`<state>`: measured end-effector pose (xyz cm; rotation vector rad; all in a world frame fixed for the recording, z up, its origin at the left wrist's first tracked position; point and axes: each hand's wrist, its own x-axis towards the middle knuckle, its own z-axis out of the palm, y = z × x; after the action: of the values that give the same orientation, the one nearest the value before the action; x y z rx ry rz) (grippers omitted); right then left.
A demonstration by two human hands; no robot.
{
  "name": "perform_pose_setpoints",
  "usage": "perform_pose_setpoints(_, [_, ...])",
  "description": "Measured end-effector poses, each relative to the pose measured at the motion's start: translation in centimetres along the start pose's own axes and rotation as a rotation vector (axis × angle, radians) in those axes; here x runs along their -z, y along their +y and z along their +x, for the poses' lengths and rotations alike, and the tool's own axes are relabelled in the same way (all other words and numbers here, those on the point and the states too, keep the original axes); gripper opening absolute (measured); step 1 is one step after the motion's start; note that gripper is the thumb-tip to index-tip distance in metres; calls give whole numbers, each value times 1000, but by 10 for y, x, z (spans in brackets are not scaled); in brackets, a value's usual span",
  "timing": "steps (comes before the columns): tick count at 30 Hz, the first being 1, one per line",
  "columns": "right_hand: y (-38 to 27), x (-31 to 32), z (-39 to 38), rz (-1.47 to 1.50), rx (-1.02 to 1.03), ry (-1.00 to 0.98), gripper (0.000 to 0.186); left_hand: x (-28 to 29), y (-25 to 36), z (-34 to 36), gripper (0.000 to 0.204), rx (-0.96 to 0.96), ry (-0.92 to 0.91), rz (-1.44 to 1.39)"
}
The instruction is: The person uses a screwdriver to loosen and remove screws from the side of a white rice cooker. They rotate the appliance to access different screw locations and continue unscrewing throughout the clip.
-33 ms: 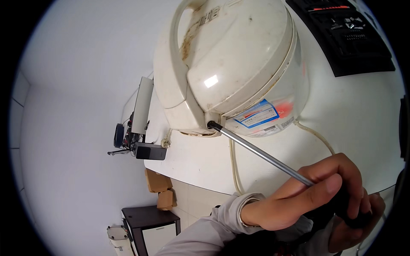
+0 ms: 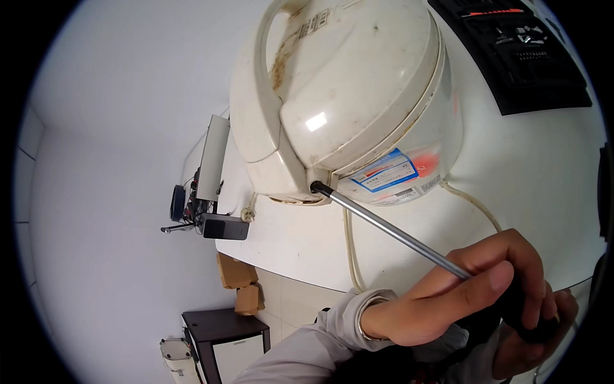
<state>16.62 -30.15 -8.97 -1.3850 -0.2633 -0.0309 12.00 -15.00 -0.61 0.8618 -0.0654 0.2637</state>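
A cream-coloured rice cooker with a curved carrying handle stands on the white table, its lid shut and stained. A screwdriver with a long silver shaft reaches up to it, its black tip in a recess at the foot of the handle. My left hand is closed round the lower shaft and the black grip, thumb along the top. At the grip's end, my right hand is curled round it, partly hidden behind the left hand.
A black tool tray with small bits lies at the far right of the white table. The power cord runs beneath the screwdriver. Left of the cooker are a dark grey box and other equipment. Cardboard boxes and a dark cabinet stand below.
The fingers of my right hand have shifted slightly at the end of the screwdriver's grip, and a small yellowish spot shows there. The tip and the rice cooker have stayed put.
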Motion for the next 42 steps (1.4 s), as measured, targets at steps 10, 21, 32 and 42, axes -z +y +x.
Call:
perform_pose_setpoints(10, [9,15,14,-64,93,-110,75,4,-6,5,34,-74,-50,16])
perform_pose_setpoints(21, [4,29,45,60,-21,-77,33,4,2,14,33,-156,-71,124])
perform_pose_setpoints(32, [-48,-2,108,-112,287,-459,50,-9,-7,17,49,-122,126,37])
perform_pose_setpoints(42, [-64,-37,99,0,193,-447,39,-15,-13,31,36,-90,242,-2])
